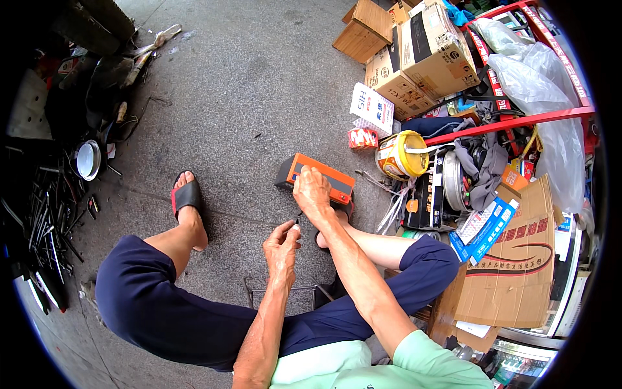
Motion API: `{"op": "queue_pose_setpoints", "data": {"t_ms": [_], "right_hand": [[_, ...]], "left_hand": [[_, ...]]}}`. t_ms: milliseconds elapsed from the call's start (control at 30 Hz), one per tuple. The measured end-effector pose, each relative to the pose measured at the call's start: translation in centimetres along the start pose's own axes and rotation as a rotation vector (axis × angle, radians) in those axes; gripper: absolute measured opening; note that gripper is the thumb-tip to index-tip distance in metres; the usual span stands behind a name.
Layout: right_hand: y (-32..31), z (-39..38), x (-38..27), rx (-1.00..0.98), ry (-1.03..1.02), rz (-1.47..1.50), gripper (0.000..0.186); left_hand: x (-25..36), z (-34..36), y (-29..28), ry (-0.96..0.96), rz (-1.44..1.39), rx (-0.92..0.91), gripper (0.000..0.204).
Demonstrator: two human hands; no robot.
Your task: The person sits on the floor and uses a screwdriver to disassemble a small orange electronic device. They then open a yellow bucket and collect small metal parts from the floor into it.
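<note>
Leftmost, a round metal pan [88, 161] lies at 10 o'clock from the left hand [282, 249], whose thumb and index finger pinch a small dark piece [297, 222], presumably for fine control. At 1 o'clock, the right hand [313, 193] bears on the orange-and-black case [337, 183], likely steadying it; whether its fingers clamp cannot be told. A yellow-lidded bucket [396, 159] sits at 2 o'clock, near the case's right end.

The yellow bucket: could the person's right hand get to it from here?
Probably yes. The right hand is on the orange box, and the yellow bucket stands beyond it to the right; nothing seems to block the gap.
</note>
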State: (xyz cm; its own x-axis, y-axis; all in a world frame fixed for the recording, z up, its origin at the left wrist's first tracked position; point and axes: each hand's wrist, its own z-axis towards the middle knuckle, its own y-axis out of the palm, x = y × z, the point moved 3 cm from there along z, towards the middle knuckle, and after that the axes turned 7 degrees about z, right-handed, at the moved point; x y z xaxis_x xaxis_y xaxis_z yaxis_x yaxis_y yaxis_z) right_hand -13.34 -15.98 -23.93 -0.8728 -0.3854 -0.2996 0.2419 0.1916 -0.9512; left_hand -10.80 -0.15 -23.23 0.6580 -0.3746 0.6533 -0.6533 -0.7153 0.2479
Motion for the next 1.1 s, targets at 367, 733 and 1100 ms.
{"op": "queue_pose_setpoints", "data": {"t_ms": [367, 733, 1100], "right_hand": [[0.3, -0.1, 0.6, -0.063, 0.034, -0.025, 0.026], [0.3, -0.1, 0.1, -0.045, -0.001, -0.020, 0.020], [-0.2, -0.4, 0.2, -0.016, 0.030, 0.062, 0.028]], "left_hand": [[0.0, 0.0, 0.1, -0.038, -0.029, 0.009, 0.026], [0.2, -0.2, 0.2, -0.061, -0.027, 0.018, 0.029], [0.6, -0.4, -0.3, -0.040, -0.032, 0.041, 0.027]]}}
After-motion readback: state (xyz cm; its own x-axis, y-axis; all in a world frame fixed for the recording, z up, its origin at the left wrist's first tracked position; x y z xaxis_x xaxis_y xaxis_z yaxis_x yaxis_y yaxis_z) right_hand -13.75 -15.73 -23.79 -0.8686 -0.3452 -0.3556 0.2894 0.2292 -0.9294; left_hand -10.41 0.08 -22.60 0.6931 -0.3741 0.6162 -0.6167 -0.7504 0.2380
